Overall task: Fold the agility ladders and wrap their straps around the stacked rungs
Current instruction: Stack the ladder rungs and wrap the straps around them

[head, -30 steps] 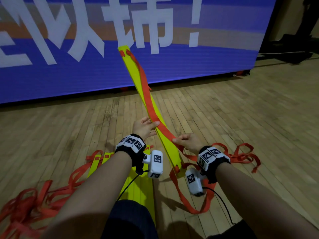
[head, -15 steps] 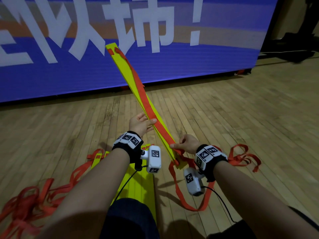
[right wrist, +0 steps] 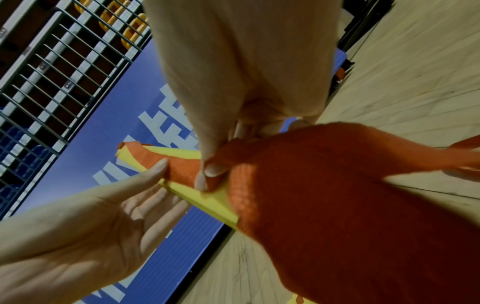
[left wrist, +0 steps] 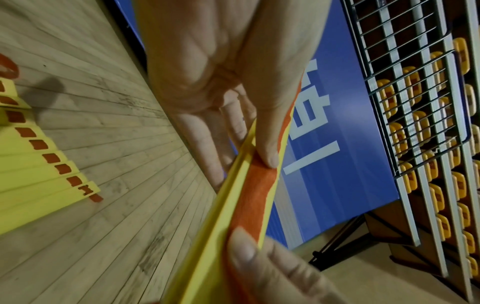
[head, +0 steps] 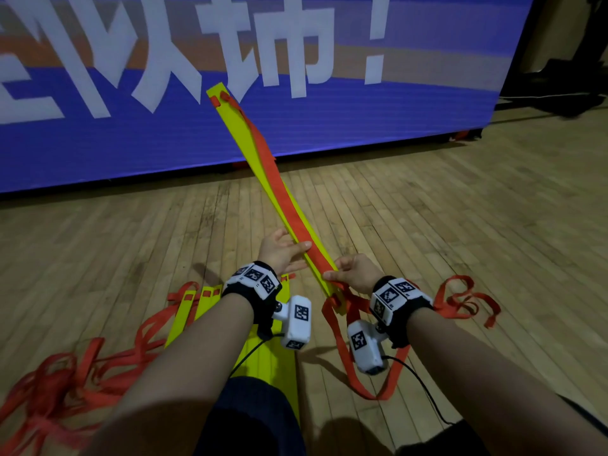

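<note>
The stack of yellow rungs (head: 263, 179) slants up off the wood floor (head: 460, 225), far end against the blue banner (head: 329, 126). The left hand (head: 279, 251) holds its near part, thumb on the orange strap (head: 289, 209) along the top — fingers beneath. Just beside it, the right hand (head: 353, 271) pinches the strap at the stack's edge. More rungs (head: 263, 357) lie fanned under the arms; open floor lies to the right.
</note>
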Motion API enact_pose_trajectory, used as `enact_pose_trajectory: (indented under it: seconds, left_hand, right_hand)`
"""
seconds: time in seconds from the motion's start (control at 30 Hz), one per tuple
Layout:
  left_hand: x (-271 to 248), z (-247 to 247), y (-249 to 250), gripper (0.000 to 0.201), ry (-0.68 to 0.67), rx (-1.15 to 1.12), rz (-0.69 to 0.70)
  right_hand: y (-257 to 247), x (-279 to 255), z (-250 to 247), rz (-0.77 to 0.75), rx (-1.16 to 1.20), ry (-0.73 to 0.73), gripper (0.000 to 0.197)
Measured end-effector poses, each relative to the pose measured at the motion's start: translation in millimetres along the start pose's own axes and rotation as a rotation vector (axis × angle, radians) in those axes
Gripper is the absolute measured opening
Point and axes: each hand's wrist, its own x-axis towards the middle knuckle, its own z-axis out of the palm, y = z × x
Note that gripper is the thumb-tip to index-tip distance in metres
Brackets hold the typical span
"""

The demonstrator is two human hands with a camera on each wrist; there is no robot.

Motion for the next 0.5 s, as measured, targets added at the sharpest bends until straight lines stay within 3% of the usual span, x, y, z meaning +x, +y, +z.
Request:
enact_pose_trajectory:
  seconds: [0.33,0.5]
  left_hand:
    - [2.1,5.1,-1.4,0.063,0.114,0.145,0.064]
    - [4.9,-7.8,13.1,0.053,0.186,0.127,0.156]
  right_hand:
    - [4.2,3.4,-1.4,-0.023,0.012,0.128,0.019]
    - [16.0,-1.1,-11.8,-0.016,-0.059,0.037,0.017]
